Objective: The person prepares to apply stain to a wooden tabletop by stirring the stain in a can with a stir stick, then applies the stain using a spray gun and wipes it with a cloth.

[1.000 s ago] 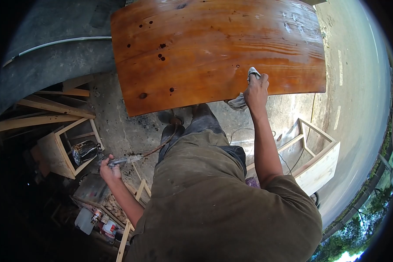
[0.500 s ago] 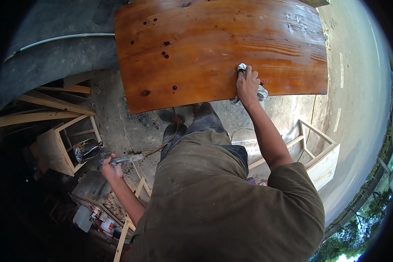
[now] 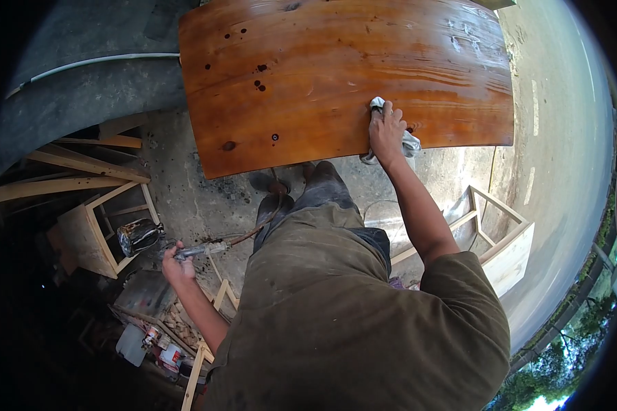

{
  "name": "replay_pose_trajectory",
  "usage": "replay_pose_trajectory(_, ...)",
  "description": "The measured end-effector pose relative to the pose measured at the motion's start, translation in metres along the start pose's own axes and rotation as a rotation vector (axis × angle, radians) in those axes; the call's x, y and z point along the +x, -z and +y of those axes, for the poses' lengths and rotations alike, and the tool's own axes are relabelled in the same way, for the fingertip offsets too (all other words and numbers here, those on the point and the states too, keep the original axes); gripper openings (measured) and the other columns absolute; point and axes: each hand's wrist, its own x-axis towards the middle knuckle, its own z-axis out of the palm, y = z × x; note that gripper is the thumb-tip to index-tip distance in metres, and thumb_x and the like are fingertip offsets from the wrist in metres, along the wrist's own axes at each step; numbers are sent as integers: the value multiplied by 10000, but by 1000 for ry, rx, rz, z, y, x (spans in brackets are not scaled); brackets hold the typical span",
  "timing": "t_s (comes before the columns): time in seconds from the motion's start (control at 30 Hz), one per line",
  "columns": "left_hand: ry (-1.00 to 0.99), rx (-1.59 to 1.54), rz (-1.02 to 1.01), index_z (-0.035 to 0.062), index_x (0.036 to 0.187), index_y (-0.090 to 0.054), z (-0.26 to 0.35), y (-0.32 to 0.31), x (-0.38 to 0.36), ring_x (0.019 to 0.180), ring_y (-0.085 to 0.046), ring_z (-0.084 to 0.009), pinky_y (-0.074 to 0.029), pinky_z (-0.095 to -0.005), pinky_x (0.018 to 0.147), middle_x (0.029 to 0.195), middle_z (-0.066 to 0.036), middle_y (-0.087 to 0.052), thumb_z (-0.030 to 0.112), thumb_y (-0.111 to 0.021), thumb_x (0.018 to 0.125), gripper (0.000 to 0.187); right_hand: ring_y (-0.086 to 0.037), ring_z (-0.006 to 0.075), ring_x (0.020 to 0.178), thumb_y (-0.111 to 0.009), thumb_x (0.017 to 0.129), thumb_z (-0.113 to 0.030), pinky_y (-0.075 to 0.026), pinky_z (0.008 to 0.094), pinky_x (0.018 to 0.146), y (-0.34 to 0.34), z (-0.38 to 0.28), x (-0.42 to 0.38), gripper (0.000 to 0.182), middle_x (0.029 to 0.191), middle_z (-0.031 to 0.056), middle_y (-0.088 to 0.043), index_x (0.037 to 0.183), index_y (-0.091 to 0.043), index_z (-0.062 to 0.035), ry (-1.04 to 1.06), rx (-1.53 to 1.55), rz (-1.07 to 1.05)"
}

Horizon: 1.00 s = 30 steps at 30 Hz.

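Observation:
A glossy, reddish-brown wooden board (image 3: 308,82) with dark knots and spots spans the top of the view. My right hand (image 3: 389,137) is closed on a whitish cloth (image 3: 410,144) and presses it against the board's near edge; part of the cloth hangs over that edge. Low on the left, my left hand (image 3: 177,267) grips a spray gun (image 3: 192,252). Its dark, stained cup (image 3: 138,237) points away to the left. A brown hose (image 3: 255,229) runs from the gun's fitting toward my legs. Fingers partly hide the gun's body.
Light wooden frames stand at left (image 3: 103,233) and right (image 3: 504,246). Planks (image 3: 75,168) lean at far left. Below my left arm are containers (image 3: 131,344) and wood pieces (image 3: 178,322). A pale hose (image 3: 103,60) reaches the board's left side. Pavement (image 3: 562,137) lies to the right.
My right hand and the cloth have shifted slightly left along the board. My left hand and the spray gun have moved a little to the right.

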Motion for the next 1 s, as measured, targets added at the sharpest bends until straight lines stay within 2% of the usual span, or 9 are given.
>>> replay_pose_trajectory(0.07, 8, -11, -8, -34, 1116, -515, 6, -4, 8, 996, -676, -319, -548, -593, 849, 1117, -186, -575, -38, -598, 865, 265, -548, 356, 998, -548, 942, -149, -506, 492, 727, 0, -7, 6, 238, 1222, 139, -546, 1125, -675, -66, 14, -6, 15)
replay_pose_trajectory(0.17, -3, -33, 4, -39, 1102, -525, 4, -1, 6, 999, -675, -324, -551, -579, 857, 1121, -187, -575, -40, -599, 864, 249, -546, 362, 1012, -542, 944, -150, -501, 501, 740, 9, -4, 2, 246, 1229, 142, -539, 1133, -672, -64, -96, 14, 28)
replay_pose_trajectory(0.27, -6, -63, 36, -49, 1093, -531, 9, -3, 18, 1001, -673, -329, -552, -558, 873, 1125, -189, -579, -42, -598, 862, 240, -533, 356, 1025, -544, 938, -152, -460, 488, 747, 1, -9, 8, 227, 1250, 145, -529, 1073, -694, -49, -80, 35, 86)
replay_pose_trajectory(0.57, 22, -39, 31, -51, 1111, -530, 5, 5, 31, 983, -679, -313, -540, -545, 920, 1109, -189, -596, -26, -600, 851, 270, -530, 360, 1040, -561, 932, -132, -470, 481, 758, 3, -33, 14, 209, 1250, 136, -525, 1066, -700, -53, 5, 20, 13)
replay_pose_trajectory(0.67, 34, -38, 22, -47, 1122, -525, 4, 3, 24, 985, -677, -313, -531, -559, 932, 1113, -185, -589, -28, -594, 854, 277, -524, 360, 1045, -574, 921, -120, -474, 483, 780, 8, -32, 12, 232, 1242, 136, -523, 1115, -682, -54, 16, 25, -18)
replay_pose_trajectory(0.77, 28, -55, 28, -38, 1121, -524, 13, 0, 29, 981, -677, -311, -527, -572, 931, 1124, -179, -583, -32, -595, 854, 276, -560, 367, 976, -607, 899, -115, -518, 477, 737, 35, -45, -6, 271, 1225, 188, -523, 1151, -646, -20, 26, 76, -34)
replay_pose_trajectory(0.87, 21, -64, 17, -16, 1101, -529, 4, 6, 30, 971, -677, -306, -530, -579, 915, 1118, -163, -582, -31, -601, 849, 262, -610, 431, 886, -608, 914, -105, -536, 501, 698, 49, -59, -45, 216, 1159, 263, -519, 1090, -622, 20, 60, 239, -172)
replay_pose_trajectory(0.93, 15, -50, 18, 3, 1087, -532, 3, 4, 28, 961, -678, -298, -534, -574, 895, 1092, -147, -590, -26, -606, 846, 254, -636, 466, 798, -608, 917, -112, -556, 503, 665, 49, -81, -63, 234, 1135, 315, -511, 1092, -602, 43, 169, 395, -284)
replay_pose_trajectory(1.0, 12, -70, -10, 19, 1062, -543, 7, 2, 33, 949, -677, -288, -537, -562, 868, 1048, -133, -600, -20, -610, 842, 233, -648, 450, 759, -602, 927, -121, -569, 501, 643, 55, -123, -62, 241, 1114, 316, -507, 1108, -602, 37, 281, 438, -313)
